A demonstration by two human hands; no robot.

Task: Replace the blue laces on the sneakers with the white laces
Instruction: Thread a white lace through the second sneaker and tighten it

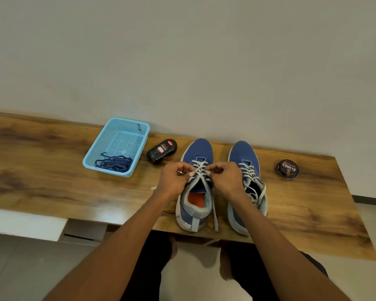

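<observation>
Two blue sneakers are set side by side on a wooden table [52, 170], toes toward the wall, at the lower centre of the frame. The left sneaker [197, 185] is partly threaded with a white lace [201, 167]; one loose end of it is seen trailing down past the heel at the lower centre. The lace is pinched on one side by the left hand [175, 178] and on the other by the right hand [225, 178], the fingers of both curled round it just above the shoe's opening, where an orange insole is visible. The right sneaker [245, 183], just right of centre, is already laced in white, with its loose ends lying across the opening.

A light blue basket [117, 146] is placed left of centre, near the wall. The blue laces [115, 163] are heaped in its near corner. Between the basket and the left sneaker a black polish bottle [161, 151] is laid on its side. A round black polish tin [288, 168] is placed at the right of the frame, apart from the right sneaker.
</observation>
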